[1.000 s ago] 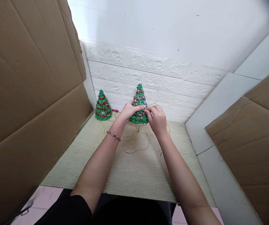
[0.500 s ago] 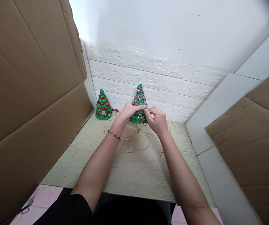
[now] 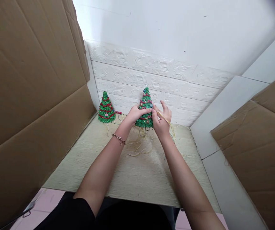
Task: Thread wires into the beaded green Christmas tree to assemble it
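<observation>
Before a white wall [image 3: 151, 71], over a pale table [image 3: 127, 179], a larger decorated tree [image 3: 146, 103] stands upright, right of a smaller tree [image 3: 107, 110]. The left hand [image 3: 134, 115] clasps the larger tree, thumb across its front. The right hand [image 3: 161, 124], fingers partly spread, touches its right side; whether it pinches the yellow cord [image 3: 166, 119], I cannot tell.

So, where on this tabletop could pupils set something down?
Bare tabletop shows between the left forearm and right forearm, nearside of the loose cords; also between the left forearm and left cardboard. It is crowded beneath the held Christmas tree, where cords tangle, and around the other Christmas tree.
</observation>
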Available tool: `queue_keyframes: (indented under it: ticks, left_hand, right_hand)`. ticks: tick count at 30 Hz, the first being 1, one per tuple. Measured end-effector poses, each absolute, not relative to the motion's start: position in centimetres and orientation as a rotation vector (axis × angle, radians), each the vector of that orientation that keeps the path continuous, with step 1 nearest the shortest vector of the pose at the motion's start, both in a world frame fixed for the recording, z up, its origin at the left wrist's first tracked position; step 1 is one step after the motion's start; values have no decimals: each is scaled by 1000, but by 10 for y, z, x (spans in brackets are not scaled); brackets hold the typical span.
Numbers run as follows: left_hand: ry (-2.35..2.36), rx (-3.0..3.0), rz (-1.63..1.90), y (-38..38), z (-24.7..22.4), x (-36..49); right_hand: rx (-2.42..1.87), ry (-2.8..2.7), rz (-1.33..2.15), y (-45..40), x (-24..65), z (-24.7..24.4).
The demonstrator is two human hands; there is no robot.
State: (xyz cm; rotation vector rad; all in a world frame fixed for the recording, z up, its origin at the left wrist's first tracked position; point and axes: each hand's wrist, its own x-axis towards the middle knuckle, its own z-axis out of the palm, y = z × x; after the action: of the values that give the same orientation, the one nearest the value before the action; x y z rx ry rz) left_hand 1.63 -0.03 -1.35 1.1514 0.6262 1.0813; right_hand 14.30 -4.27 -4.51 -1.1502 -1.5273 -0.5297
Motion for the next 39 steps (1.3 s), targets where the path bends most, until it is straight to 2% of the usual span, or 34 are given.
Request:
queue_keyframes:
  ticks: [7,12,19,26,39]
  left_hand:
    - [645,1138,1096,1,-14,16]
    - [654,1161,1081,0,-14,13]
    - [651,1216,1049,2,-17,15]
    - [663,1253,1025,2,-16,16]
    - [665,1248,1079,3,-19,19]
  right_hand:
    - [-1327,-1605,-383,-35,148,-52]
    - [-1227,-1543,-242,-34,156,-51]
    - [-1193,-1500,-243,-31,158,-50]
    - [-1161,-1738,-176,-37,157,-45]
    - [-1459,-1802,-332,-31,155,-56]
